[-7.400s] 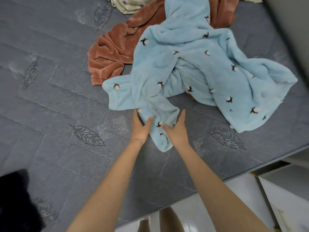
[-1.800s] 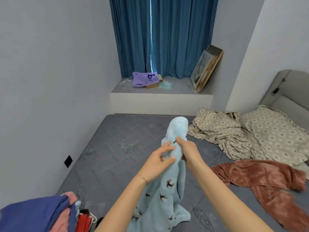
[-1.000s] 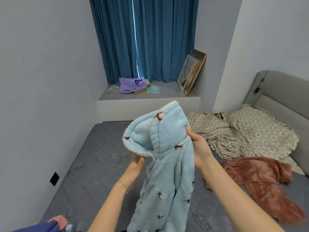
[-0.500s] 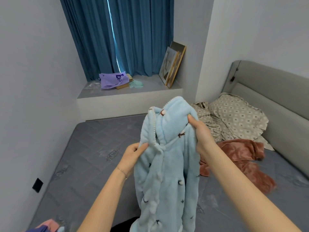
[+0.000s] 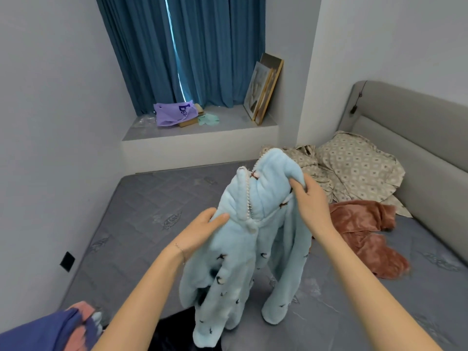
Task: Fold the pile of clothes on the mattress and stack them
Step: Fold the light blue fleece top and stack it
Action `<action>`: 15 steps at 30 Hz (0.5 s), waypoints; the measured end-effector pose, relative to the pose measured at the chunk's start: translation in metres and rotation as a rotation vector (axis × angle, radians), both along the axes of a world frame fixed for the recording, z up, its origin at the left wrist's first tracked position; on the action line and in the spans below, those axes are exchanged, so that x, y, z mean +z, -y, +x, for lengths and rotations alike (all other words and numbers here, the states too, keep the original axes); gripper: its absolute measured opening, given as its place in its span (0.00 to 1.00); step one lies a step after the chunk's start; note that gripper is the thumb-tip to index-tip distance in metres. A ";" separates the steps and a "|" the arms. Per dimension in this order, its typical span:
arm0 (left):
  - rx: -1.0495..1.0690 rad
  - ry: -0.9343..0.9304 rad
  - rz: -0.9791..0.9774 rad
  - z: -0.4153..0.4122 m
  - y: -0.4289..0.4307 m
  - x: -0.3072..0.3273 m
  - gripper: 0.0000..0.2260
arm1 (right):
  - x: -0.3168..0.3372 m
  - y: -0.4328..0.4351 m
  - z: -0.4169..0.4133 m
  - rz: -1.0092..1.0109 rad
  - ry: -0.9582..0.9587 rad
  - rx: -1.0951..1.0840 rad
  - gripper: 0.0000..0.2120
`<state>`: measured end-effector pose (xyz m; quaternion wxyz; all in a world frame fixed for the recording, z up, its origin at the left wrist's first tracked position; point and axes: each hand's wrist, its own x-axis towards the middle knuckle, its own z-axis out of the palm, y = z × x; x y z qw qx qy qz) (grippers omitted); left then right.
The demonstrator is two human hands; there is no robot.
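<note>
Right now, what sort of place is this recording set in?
A bedroom, most likely: a bare grey mattress with a padded headboard, a patterned pillow, and blue curtains.

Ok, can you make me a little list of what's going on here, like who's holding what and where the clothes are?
held up: blue robe, fluffy, hanging down over the mattress
left hand: grips the robe's left side
right hand: grips the robe near its top
not folded yet: brown clothing, crumpled on the mattress to the right
lower left corner: blue and pink clothes
window ledge: purple bag, picture frames leaning on the wall
</note>
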<state>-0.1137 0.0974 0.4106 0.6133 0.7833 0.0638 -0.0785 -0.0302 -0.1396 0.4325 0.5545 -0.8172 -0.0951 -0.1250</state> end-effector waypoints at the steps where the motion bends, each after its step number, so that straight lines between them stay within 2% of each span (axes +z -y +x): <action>1: -0.057 -0.100 -0.141 -0.006 0.007 -0.001 0.21 | 0.001 0.004 0.001 0.060 -0.024 0.019 0.09; 3: -0.111 -0.223 -0.356 -0.013 0.028 -0.008 0.21 | -0.001 0.015 0.003 0.163 -0.092 0.040 0.09; 6: -0.059 -0.293 -0.485 -0.018 0.061 -0.024 0.21 | -0.008 0.035 0.001 0.259 -0.198 0.089 0.08; 11: -0.037 -0.324 -0.570 -0.026 0.103 -0.061 0.21 | -0.018 0.067 -0.007 0.242 -0.271 0.106 0.08; 15: -0.014 -0.210 -0.458 -0.037 0.129 -0.070 0.21 | -0.026 0.096 -0.012 0.191 -0.298 0.110 0.08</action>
